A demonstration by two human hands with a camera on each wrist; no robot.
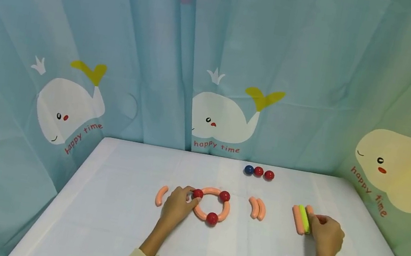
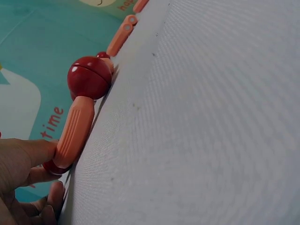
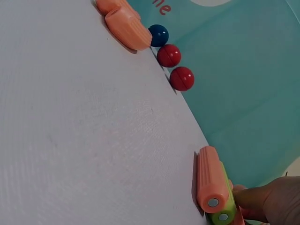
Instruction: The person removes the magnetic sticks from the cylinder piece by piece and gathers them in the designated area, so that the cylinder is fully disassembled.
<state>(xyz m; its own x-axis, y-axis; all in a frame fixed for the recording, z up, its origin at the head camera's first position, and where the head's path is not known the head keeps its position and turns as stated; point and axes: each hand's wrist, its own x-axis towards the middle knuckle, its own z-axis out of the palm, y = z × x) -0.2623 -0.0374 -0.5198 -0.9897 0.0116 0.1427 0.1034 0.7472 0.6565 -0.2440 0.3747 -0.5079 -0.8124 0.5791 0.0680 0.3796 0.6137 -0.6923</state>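
On the white table lies a ring of curved orange pieces (image 1: 212, 191) joined by three red balls. My left hand (image 1: 177, 205) pinches the red ball (image 1: 198, 194) at the ring's left between thumb and finger. In the left wrist view, the fingers sit where that ball meets a curved orange piece (image 2: 76, 131). Over to the right, my right hand (image 1: 328, 234) pinches the rightmost straight orange stick (image 1: 310, 209). Beside it lie a green stick (image 1: 303, 219) and another straight orange stick (image 1: 298, 219), side by side; magnetic-looking silver discs show on their ends in the right wrist view.
A single curved orange piece (image 1: 160, 196) lies left of the left hand. Two more curved pieces (image 1: 257, 208) lie between the ring and the sticks. One blue ball (image 1: 249, 170) and two red balls (image 1: 263, 173) line the back edge, before a whale-print curtain (image 1: 312, 73).
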